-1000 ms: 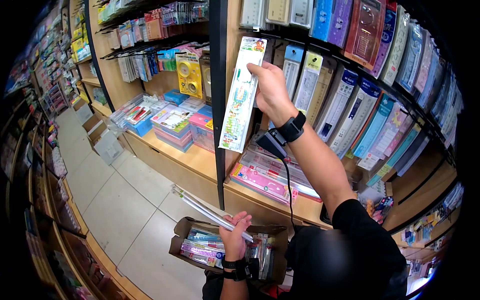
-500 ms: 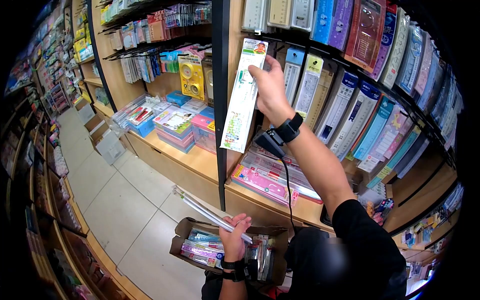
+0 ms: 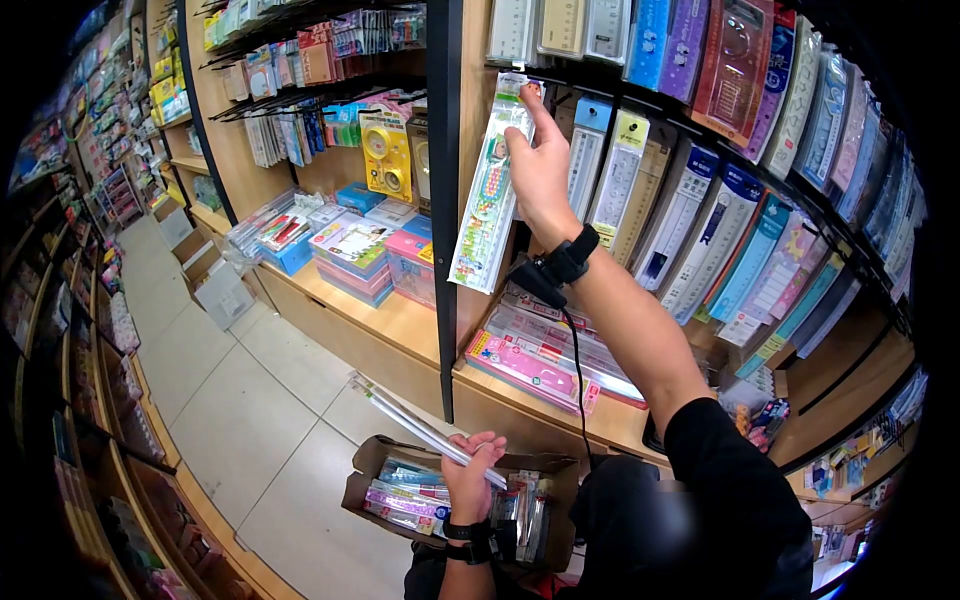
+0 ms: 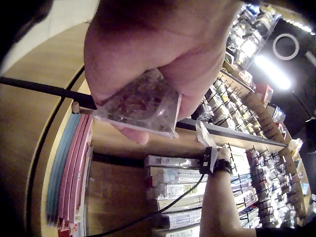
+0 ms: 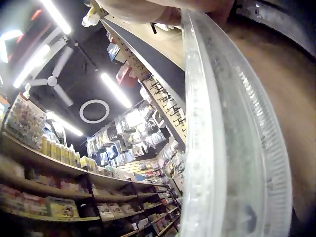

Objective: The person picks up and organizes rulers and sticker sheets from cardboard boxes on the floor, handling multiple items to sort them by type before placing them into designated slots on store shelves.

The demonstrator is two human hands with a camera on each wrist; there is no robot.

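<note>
two hands busy. low and close, left hand (image 3: pixel 470 472) curls round a thin stack of flat clear packs (image 3: pixel 410 420) over an open cardboard box (image 3: pixel 362 470). farther up, right hand (image 3: pixel 540 170) pinches a long glossy plastic ruler pack (image 3: pixel 488 200) near its top, upright at the black hook rail (image 3: pixel 655 103). looks like the hanging step; next calls for lining its top onto a hook.

- I see a black sleeve (image 3: pixel 730 450), lower right.
- Below the right hand (image 3: pixel 540 165): black wrist strap (image 3: pixel 575 250), camera (image 3: pixel 535 282), thin black cable (image 3: pixel 576 370).
- Below the left hand (image 3: pixel 472 472): second black strap (image 3: pixel 470 540).
</note>
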